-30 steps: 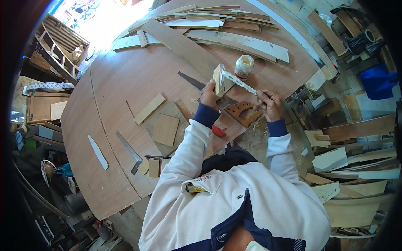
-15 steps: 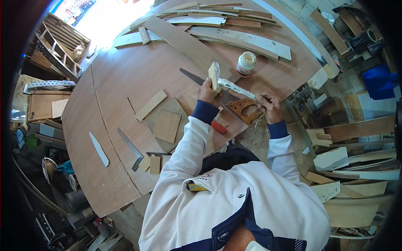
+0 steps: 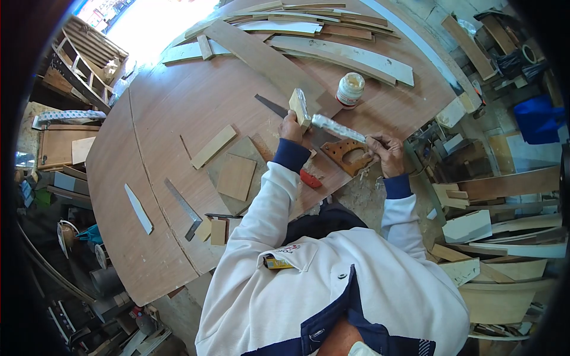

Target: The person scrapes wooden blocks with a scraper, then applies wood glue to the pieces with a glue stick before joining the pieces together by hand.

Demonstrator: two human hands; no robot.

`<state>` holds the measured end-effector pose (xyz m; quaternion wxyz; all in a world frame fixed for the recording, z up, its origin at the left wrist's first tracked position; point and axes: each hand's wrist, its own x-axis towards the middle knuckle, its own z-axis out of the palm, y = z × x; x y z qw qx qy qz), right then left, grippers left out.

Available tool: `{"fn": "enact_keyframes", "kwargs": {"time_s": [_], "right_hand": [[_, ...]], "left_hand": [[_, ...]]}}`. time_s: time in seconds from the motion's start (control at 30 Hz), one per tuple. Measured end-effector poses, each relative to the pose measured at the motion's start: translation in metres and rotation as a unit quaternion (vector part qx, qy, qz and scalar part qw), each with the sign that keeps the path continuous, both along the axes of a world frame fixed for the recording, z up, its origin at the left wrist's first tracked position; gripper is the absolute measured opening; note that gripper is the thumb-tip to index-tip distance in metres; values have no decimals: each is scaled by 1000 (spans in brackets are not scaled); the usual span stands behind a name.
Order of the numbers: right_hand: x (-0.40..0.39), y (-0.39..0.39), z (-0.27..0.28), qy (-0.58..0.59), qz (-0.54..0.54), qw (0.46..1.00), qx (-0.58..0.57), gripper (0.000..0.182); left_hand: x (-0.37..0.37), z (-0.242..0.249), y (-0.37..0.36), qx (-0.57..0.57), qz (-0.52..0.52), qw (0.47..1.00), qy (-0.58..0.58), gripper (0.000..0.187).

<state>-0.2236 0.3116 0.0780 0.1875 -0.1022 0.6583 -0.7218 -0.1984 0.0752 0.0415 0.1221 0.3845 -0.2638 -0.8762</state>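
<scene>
My left hand [image 3: 290, 127] is closed around a small wood block [image 3: 298, 108], held up over the table with white glue on its edge. In my right hand [image 3: 386, 153] is a flat stick [image 3: 338, 127] coated in white glue; its tip is close to the block's lower right side. Below the stick lies a handsaw [image 3: 341, 155] with a wooden handle, its blade partly hidden by my left hand. An open glue jar [image 3: 350, 89] stands just beyond the stick. Beside my left sleeve is a red object [image 3: 310, 179] that I cannot make out fully.
Long wood strips [image 3: 332, 56] are piled at the table's far side. On the left of the tabletop [image 3: 127, 261] lie a try square [image 3: 183, 209], a white pointed strip [image 3: 139, 209] and a square wood piece [image 3: 237, 177]. Offcuts [image 3: 469, 225] crowd the right side.
The stick has turned slightly, showing more of its white-coated face, and its tip has come a little away from the block. The block has tilted and shifted slightly left.
</scene>
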Motion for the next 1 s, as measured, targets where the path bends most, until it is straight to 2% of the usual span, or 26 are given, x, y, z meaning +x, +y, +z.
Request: {"fn": "enact_keyframes", "kwargs": {"time_s": [0.13,0.23,0.33,0.43,0.73,0.83,0.87,0.97,1.0], "right_hand": [[-3,-10,-1,-8,-22,999,-30,11],[-3,-10,2,-2,20,999,32,15],[-6,-4,-6,-51,15,998,-29,21],[-10,-7,-9,-79,-28,994,-71,26],[-45,-14,7,-91,-168,982,6,35],[-67,-15,16,25,-222,965,137,39],[-74,-14,21,25,-222,965,137,39],[-103,-7,27,183,-182,899,352,47],[-115,-5,26,185,-181,900,352,47]], "left_hand": [[-1,-1,3,-7,-13,1000,13,33],[-3,-7,0,-10,-11,1000,17,33],[-4,-20,-8,-23,-15,999,22,32],[-2,-15,-8,-22,-8,999,27,30],[9,5,1,-21,-20,999,32,28],[14,6,1,-19,-24,999,43,28],[17,4,0,-18,-29,997,63,27],[22,-1,-2,-30,-42,996,74,27],[23,0,-2,-30,-41,996,75,27]]}}
